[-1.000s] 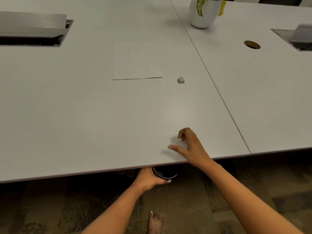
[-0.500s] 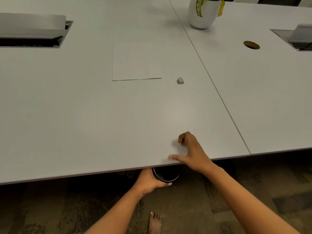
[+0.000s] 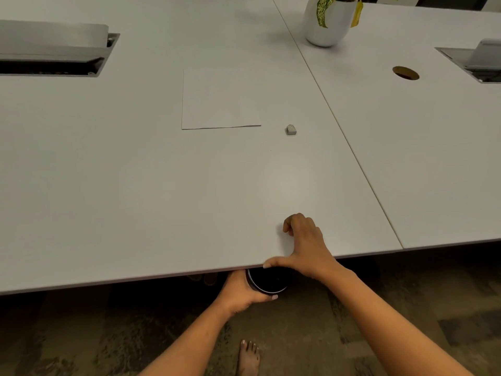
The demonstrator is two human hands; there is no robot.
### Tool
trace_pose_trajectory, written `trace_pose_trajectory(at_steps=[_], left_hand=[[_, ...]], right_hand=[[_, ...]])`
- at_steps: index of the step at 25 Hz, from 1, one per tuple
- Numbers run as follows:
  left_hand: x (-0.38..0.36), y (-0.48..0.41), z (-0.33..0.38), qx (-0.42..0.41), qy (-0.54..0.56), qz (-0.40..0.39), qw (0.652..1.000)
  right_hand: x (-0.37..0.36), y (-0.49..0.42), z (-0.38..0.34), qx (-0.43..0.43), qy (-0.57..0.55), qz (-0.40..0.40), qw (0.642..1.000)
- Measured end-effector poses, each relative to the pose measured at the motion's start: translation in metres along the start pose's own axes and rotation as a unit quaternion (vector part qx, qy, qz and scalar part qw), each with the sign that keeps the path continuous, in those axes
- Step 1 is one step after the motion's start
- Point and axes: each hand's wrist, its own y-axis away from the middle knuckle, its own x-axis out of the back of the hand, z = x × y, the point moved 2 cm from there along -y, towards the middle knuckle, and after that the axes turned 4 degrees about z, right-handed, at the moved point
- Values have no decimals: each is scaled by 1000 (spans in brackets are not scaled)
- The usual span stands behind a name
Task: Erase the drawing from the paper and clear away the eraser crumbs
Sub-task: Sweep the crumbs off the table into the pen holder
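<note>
Grey eraser (image 3: 291, 130) well beyond rt hand (image 3: 306, 245)

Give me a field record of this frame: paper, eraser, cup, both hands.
paper: flat on table, no drawing visible
eraser: on table, right of paper, apart from it
cup: black, mouth up, just below the near table edge
left hand: below table edge, grips cup
right hand: on table at near edge, fingers curled, thumb out along edge above cup
crumbs: too small to tell
</note>
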Motion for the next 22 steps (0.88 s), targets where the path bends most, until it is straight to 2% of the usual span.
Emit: trace_pose_trajectory(at_steps=[2,4,6,8,13,15,18,20,22], left_hand=[[0,0,-1,-1,-2,3,1000],[0,-1,-3,3,-10,13,1000],[0,-1,-2,7,-15,15,1000],[-1,-1,0,11,-11,6,1000],[0,0,3,1,-11,-5,1000],[1,0,3,0,-9,-9,1000],[2,-1,2,-7,-4,2,1000],[1,-1,2,-6,-3,5,1000],[1,-2,0,-4,1,3,1000]], right_hand=[[4,-3,1,-6,-33,-9,999],[5,-12,3,-44,-108,51,992],[1,-18,2,-57,-79,99,990],[-4,-15,1,-38,-27,95,994],[-4,8,4,2,13,39,999],[-2,8,4,-12,-19,54,998],[0,-7,7,-58,-109,127,984],[-1,-11,6,-37,-59,130,989],[-4,-6,4,-6,-2,75,997]])
